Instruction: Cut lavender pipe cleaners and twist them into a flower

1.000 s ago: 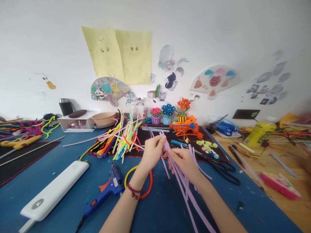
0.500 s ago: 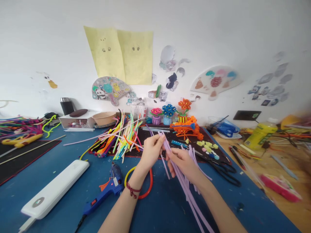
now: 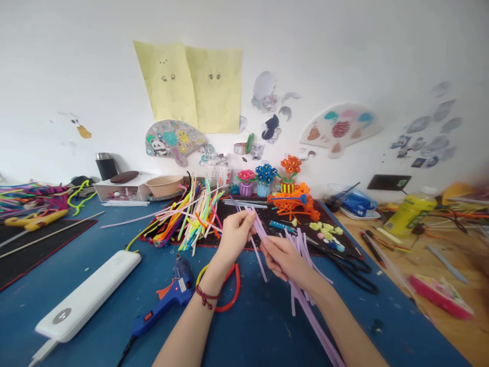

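Observation:
A bundle of lilac pipe cleaners [image 3: 311, 318] runs through both hands above the blue table. My left hand [image 3: 236, 234] pinches the bundle close to its far ends. Just to the right, my right hand [image 3: 283, 256] is wrapped round the same strands, and their long tails trail beneath my forearm. More lilac pipe cleaners [image 3: 303, 245] lie on the dark mat behind my right hand. One loose lilac pipe cleaner [image 3: 259, 260] rests between the hands. Left of my left wrist is a blue hot glue gun [image 3: 171, 298].
A multicoloured pile of pipe cleaners [image 3: 198, 214] lies on the mat. Three potted pipe-cleaner flowers [image 3: 266, 176] stand at the back. Black scissors [image 3: 351, 267] lie at right, a white power strip [image 3: 91, 295] at left. A yellow bottle [image 3: 410, 211] stands on the wooden surface.
My right hand's fingers have closed more tightly round the lilac bundle, and its tails have drawn together toward the right forearm. My left hand has shifted slightly left.

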